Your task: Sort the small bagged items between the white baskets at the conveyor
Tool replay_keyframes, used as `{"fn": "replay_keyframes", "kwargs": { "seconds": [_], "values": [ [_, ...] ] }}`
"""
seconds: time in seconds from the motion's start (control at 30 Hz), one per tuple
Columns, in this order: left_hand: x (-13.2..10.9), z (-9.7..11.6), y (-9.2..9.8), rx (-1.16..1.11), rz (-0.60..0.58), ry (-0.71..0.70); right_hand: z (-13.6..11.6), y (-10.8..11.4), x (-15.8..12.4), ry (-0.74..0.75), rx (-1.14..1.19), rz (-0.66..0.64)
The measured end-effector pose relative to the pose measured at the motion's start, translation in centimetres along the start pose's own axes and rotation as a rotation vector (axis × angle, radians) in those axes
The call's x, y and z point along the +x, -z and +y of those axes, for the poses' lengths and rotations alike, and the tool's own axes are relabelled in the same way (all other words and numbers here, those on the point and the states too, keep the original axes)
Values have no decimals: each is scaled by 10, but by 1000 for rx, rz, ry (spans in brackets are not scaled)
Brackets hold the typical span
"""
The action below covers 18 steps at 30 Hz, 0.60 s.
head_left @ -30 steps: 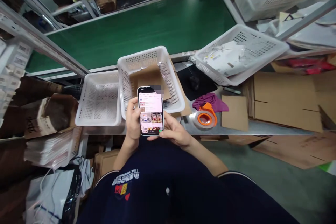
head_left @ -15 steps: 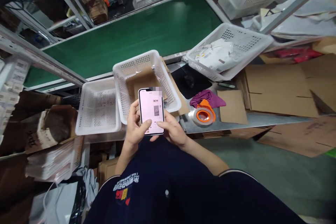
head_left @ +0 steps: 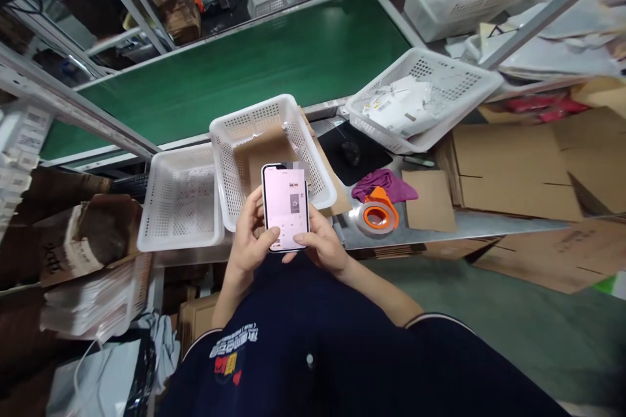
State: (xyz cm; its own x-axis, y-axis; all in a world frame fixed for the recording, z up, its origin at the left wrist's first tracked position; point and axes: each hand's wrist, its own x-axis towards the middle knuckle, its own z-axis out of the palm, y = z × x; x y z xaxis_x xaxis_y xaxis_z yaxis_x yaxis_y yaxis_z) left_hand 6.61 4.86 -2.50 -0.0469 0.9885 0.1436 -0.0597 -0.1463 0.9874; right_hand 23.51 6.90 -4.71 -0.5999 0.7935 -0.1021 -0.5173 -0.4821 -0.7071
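Note:
A smartphone (head_left: pixel 285 212) with a lit pink screen is held upright between both hands, in front of my dark shirt. My left hand (head_left: pixel 251 239) wraps its left edge, thumb on the lower left of the screen. On the lower right edge, my right hand (head_left: pixel 323 242) grips it with the thumb over the glass. Behind the phone stands a white perforated basket (head_left: pixel 218 163) with a piece of brown cardboard (head_left: pixel 261 146) in it; the phone hides part of both. A second white basket (head_left: pixel 182 203) sits directly to the left.
A green conveyor belt (head_left: pixel 235 75) runs across the back. To the right are a basket of white packages (head_left: pixel 362 107), a black mouse pad (head_left: pixel 337 166), a purple cloth (head_left: pixel 398 186), an orange tape dispenser (head_left: pixel 390 203) and stacked cardboard (head_left: pixel 513 169). A metal post (head_left: pixel 83 101) slants at left.
The phone and both hands have shifted very slightly right in the picture. My right thumb sits slightly lower on the screen. The view has turned a little; both hands keep their hold.

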Motion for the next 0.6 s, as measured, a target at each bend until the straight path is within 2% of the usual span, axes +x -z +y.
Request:
{"fn": "replay_keyframes", "kwargs": {
  "seconds": [0.2, 0.4, 0.6],
  "values": [
    [-2, 6, 3, 103, -26, 75, -3, 4, -1, 31, -71, 61],
    [-1, 5, -7, 100, 24, 48, -4, 3, 2, 56, -123, 74],
    [1, 2, -8, 103, -12, 64, -6, 3, 5, 72, -131, 111]
  ]
}}
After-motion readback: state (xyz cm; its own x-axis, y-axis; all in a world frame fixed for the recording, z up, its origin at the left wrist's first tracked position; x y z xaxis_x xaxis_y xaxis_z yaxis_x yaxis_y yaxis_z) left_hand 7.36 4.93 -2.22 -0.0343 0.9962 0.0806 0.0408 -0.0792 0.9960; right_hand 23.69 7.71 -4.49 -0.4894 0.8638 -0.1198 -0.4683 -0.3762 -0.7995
